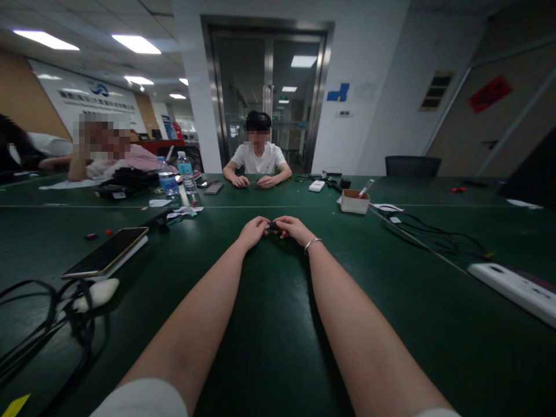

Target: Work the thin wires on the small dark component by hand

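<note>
My left hand (253, 233) and my right hand (296, 230) meet above the green table (269, 313), both closed in a pinch. Between their fingertips is a small black object (273, 226) with a paler left end, too small to name. The left fingers grip that paler end, while those of the right hand are around the black part. Fingers cover some of the object. A silver bangle (313, 245) circles my right wrist.
Opposite sits a person in a white shirt (260, 159), hands on the table. To the left are a phone (108, 252), cables (56, 313) and water bottles (185, 171). A small box (355, 202), more cables (434, 231) and a white power strip (516, 286) lie rightward.
</note>
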The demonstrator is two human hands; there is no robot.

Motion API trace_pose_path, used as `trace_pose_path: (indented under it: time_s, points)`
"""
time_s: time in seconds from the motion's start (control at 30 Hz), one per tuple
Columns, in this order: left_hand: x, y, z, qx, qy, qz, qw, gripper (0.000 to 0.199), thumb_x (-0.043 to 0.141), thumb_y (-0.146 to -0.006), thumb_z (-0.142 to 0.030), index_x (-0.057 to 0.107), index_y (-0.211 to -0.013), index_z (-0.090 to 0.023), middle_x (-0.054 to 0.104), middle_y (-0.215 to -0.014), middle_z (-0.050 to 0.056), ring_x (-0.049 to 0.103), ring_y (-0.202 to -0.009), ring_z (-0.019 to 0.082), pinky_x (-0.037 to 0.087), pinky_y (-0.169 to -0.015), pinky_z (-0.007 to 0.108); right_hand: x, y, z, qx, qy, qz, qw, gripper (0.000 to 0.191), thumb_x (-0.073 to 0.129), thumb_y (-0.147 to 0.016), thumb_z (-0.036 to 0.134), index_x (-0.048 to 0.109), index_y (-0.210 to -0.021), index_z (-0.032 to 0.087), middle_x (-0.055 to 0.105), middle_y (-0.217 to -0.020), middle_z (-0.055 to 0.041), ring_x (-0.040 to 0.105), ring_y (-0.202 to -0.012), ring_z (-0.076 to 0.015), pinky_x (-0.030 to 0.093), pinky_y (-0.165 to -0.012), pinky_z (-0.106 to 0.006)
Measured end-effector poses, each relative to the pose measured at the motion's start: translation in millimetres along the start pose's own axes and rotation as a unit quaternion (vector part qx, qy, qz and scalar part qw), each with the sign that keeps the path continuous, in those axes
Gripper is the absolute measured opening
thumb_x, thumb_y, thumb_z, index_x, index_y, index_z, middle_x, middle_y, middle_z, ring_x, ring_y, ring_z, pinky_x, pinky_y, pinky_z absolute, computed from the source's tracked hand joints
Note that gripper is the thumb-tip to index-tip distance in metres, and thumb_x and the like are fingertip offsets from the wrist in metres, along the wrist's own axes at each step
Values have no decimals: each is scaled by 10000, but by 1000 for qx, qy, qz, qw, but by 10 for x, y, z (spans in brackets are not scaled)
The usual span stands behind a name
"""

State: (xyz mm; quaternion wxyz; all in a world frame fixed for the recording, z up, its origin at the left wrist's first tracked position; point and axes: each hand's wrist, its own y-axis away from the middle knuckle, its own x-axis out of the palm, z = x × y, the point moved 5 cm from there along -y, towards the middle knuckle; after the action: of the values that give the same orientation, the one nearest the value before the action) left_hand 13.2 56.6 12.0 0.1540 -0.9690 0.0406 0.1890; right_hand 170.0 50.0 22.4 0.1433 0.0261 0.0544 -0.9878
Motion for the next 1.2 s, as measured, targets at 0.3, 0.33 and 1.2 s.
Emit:
trace_pose_path:
  time_s: [0.3,0.33,1.2]
  points:
    - [-3,12,-27,2,-3,-14,1000,243,534,-781,-282,660,-959,-176,638,-751,20,542,-656,125,428,-632,240,8,-4,-1,1,3,5,1000,105,587,-863,129,654,-943,115,653,-615,-13,497,-430,-46,492,-452,-147]
    - [-7,9,-24,2,-3,-16,1000,243,535,-781,-284,659,-960,-176,637,-754,20,540,-652,124,424,-622,238,6,-7,-5,2,3,6,1000,106,585,-865,129,653,-945,116,652,-612,-13,496,-427,-46,491,-450,-146]
    - [10,-4,5,2,1,2,1000,272,476,-822,-334,650,-961,-179,625,-735,19,531,-610,118,413,-595,237,-4,-27,-23,3,5,4,1000,109,581,-865,128,655,-944,123,657,-625,-16,505,-432,-45,490,-448,-143]
